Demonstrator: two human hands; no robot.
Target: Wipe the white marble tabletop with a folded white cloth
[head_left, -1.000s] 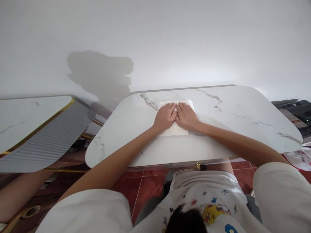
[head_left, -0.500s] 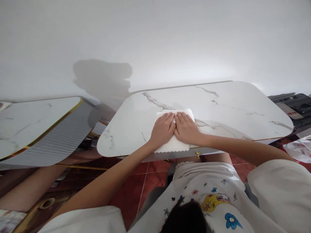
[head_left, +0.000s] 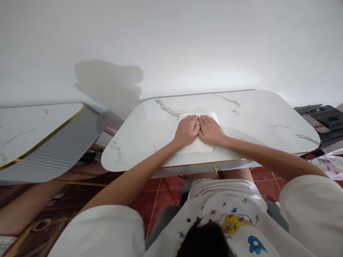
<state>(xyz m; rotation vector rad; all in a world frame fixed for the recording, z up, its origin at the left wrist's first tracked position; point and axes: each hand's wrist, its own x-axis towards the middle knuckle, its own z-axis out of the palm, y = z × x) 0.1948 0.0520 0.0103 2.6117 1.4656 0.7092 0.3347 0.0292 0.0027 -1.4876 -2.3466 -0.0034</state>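
Observation:
A folded white cloth (head_left: 199, 147) lies on the white, grey-veined tabletop (head_left: 257, 121), a little in from its front edge. My left hand (head_left: 187, 131) rests palm down on the cloth's left part, its fingers lying flat and pointing to the wall. Beside it, my right hand (head_left: 211, 131) presses on the right part in the same way. The two hands touch at the thumbs. Most of the cloth's middle is hidden under them; its back edge and front part show.
A gold knob (head_left: 215, 170) sits on the table's front. Left stands a second marbled table (head_left: 34, 123) with a ribbed grey side; another person's leg (head_left: 34, 200) is below it. A black case (head_left: 321, 121) and plastic bag (head_left: 328, 166) are at right. A wall (head_left: 187, 46) rises behind.
Both hands have slid together with the cloth away from me and slightly right over the tabletop. The cloth's front edge, which overhung the table edge, now lies on the top.

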